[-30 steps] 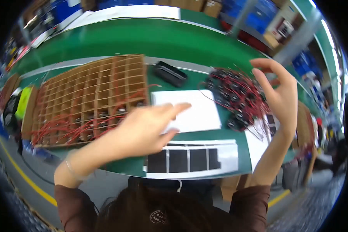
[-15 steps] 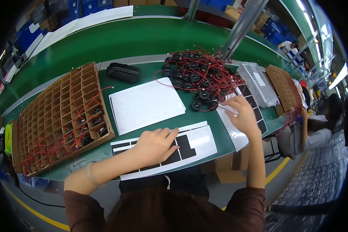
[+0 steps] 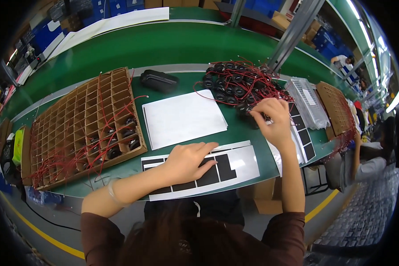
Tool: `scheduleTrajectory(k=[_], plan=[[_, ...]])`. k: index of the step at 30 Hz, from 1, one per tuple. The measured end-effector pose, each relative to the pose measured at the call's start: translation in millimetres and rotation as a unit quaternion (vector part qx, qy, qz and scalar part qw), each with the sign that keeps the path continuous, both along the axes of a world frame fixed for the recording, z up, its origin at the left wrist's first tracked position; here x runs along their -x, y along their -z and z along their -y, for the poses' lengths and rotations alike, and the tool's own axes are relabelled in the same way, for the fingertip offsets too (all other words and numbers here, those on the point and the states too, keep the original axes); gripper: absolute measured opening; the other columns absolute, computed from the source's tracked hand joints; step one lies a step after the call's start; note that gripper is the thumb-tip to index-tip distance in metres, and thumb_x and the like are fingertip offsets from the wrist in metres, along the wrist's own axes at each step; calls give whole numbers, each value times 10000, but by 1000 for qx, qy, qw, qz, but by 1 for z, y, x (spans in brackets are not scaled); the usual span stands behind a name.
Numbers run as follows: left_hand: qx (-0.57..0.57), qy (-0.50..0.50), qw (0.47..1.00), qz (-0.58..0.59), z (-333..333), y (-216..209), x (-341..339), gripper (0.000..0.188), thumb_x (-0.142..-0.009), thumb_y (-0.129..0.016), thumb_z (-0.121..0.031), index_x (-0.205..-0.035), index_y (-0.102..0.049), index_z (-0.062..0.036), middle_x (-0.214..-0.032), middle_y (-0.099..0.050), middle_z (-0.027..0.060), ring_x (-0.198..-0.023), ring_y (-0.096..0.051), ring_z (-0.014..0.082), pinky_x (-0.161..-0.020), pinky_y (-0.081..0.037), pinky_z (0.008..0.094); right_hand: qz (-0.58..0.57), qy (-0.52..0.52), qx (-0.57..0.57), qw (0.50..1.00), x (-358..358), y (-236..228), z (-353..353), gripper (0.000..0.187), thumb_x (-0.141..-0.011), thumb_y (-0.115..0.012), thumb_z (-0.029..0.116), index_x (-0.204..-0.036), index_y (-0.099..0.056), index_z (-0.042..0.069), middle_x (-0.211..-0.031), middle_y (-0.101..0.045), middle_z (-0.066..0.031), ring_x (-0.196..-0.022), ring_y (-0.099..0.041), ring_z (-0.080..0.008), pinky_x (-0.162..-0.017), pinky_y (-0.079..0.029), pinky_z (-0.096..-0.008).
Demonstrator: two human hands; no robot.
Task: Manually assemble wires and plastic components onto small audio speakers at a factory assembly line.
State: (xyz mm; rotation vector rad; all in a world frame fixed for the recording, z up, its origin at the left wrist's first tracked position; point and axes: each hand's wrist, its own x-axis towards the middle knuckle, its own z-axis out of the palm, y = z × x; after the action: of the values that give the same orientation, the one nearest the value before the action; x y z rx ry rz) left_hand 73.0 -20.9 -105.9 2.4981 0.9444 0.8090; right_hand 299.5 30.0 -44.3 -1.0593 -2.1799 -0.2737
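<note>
My left hand [image 3: 186,163] lies flat on a white sheet with black rectangular patches [image 3: 224,170], its fingers stretched out and the thumb apart. Over the near right edge of the heap of small black round parts with red wires [image 3: 237,82], my right hand [image 3: 275,120] is closed in a pinch. A blurred black round part [image 3: 246,109] is at its fingertips, and the fingers partly hide where they grip it. Beneath the right wrist lies another white sheet with black patches [image 3: 302,133], partly covered by the forearm.
Left stands a cardboard divider box [image 3: 71,119] with wired black parts in some cells. A stack of white paper [image 3: 184,119] lies mid-table, a black case [image 3: 159,80] behind it. Clear plastic trays [image 3: 308,104] and another divider box [image 3: 334,108] are right. A metal post [image 3: 295,37] rises behind the heap.
My right hand has moved up to the heap's edge and its fingers have closed on a black part, which now blurs. My left hand stays on the sheet. The whole view has shifted slightly.
</note>
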Motion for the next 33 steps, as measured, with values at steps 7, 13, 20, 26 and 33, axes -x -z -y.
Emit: scheduleTrajectory(k=[7,13,20,26,33], plan=[[436,128,807,378,5,-48,9,544,-690,-532,67,-1187,-334,-30,-841,-521,101,-628,-520,102,-521,-449,183,21,-118,-6,993,54,-33,59,113,-574,-597,-31,-633,-541,47,-517,-478,-28,-392,-440,-147,-362,-320,-237],[457,107,789,398,22,-55,23,406,-709,-519,59,-1094,-398,10,-832,-538,88,-646,-522,84,-501,-434,174,-20,-121,48,991,74,-23,89,123,-576,-623,9,-656,-543,57,-489,-448,-32,-399,-443,-156,-364,-311,-246],[545,88,750,364,39,-35,34,318,-735,-536,8,-1031,-421,-1,-812,-545,61,-630,-503,58,-491,-402,155,64,-185,133,972,81,-9,102,106,-615,-620,80,-611,-514,83,-495,-368,-6,-405,-408,-136,-357,-323,-240],[395,68,898,182,28,-28,40,286,-701,-593,-69,-956,-480,-5,-793,-534,57,-651,-509,81,-537,-411,182,-25,79,279,957,60,9,21,212,-707,-580,196,-802,-566,6,-699,-576,-91,-622,-546,-160,-526,-412,-244],[158,51,984,68,18,0,40,485,-661,-594,-130,-1073,-391,26,-902,-518,148,-868,-502,283,-739,-414,331,51,25,201,978,72,37,-5,575,-579,-680,329,-1023,-454,42,-939,-508,-130,-895,-492,-250,-759,-391,-334]])
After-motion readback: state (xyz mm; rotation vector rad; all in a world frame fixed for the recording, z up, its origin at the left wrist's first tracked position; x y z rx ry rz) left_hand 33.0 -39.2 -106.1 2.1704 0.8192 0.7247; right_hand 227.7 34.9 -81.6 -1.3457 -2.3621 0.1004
